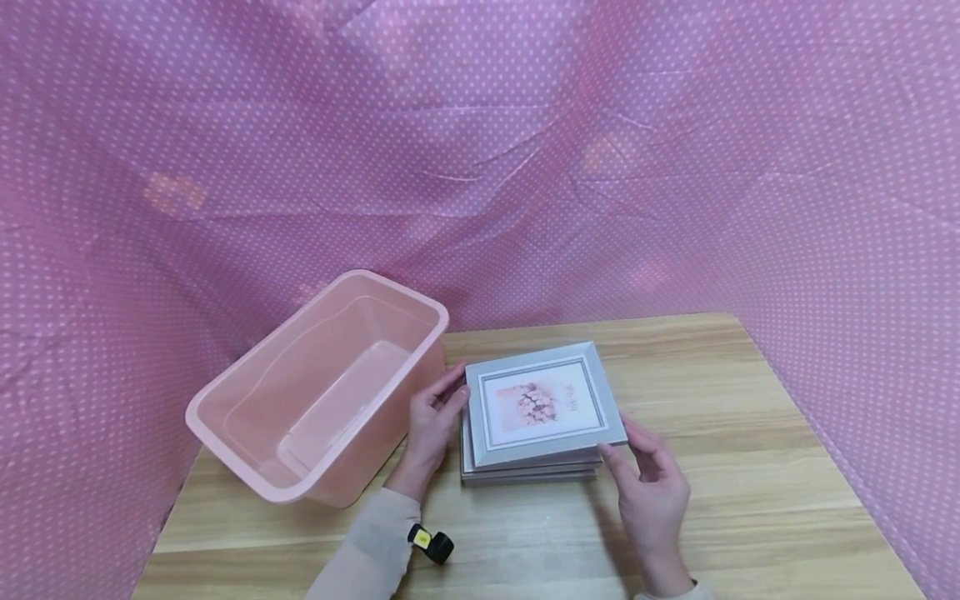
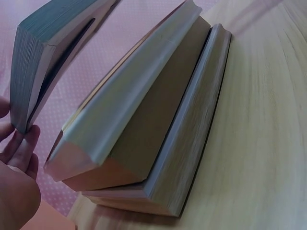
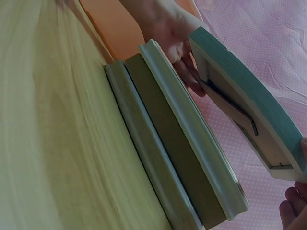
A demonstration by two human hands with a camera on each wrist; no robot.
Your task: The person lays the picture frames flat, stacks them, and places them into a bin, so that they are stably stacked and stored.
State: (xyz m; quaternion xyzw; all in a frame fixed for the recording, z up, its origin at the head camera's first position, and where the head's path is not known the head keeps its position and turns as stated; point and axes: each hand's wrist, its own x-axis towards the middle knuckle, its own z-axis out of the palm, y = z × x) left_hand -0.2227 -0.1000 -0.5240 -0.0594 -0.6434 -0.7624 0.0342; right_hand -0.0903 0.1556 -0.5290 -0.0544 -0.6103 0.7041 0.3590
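Observation:
Both hands hold a pale silver-blue picture frame (image 1: 543, 406) with a pink flower print facing up. My left hand (image 1: 431, 425) grips its left side between thumb and fingers. Its near right corner is pinched by my right hand (image 1: 654, 487), thumb in front and fingers behind. Under it sits a stack of similar frames (image 1: 528, 477) on the table. Both wrist views show a gap between the held frame and the stack (image 3: 187, 122). The held frame's back, with a dark stand edge (image 3: 255, 125), shows in the right wrist view.
A pink plastic bin (image 1: 386, 433) stands left of the stack, close to my left forearm, with its inside floor visible. The wooden table (image 1: 750, 467) extends to the right. A pink dotted cloth (image 1: 525, 208) hangs behind and at both sides.

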